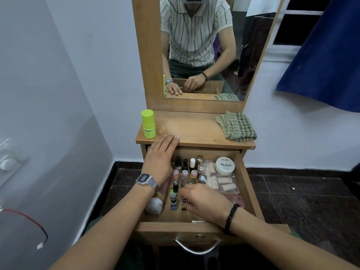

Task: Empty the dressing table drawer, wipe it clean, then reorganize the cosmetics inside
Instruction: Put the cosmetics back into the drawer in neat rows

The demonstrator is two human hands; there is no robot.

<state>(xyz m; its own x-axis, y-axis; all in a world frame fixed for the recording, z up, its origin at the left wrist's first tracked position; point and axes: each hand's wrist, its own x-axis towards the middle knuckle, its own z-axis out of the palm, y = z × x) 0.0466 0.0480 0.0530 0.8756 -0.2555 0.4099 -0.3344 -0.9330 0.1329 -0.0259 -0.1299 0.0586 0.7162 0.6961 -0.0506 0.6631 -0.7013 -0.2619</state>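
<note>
1. The wooden pull-out drawer point(247, 184) of the dressing-table desk point(196, 131) stands open and is well stocked: rows of small nail-polish bottles point(185, 172) stand upright in its middle, a round white tub labelled nail polish point(225, 165) sits at the far right, and a clear packet of pale cork-like rolls point(224, 183) lies beside it.
2. The left hand point(159, 158) lies flat, its fingers straight and together, with the tips on the front edge of the desk top and the palm over the drawer's far left corner; it holds nothing.
3. The right hand point(204, 199) reaches into the near part of the drawer with its fingers curled down among the small bottles, at a dark-capped bottle point(184, 202); whether they pinch it I cannot tell.
4. A lime-green cylindrical bottle point(148, 124) stands on the desk top at the left, just beside the left fingertips, and a folded green checked cloth point(236, 126) lies on the right.
5. Judgement: the neat rows suggest reorganizing, with the green bottle left to put back, but an early stage of emptying cannot be ruled out.
</note>
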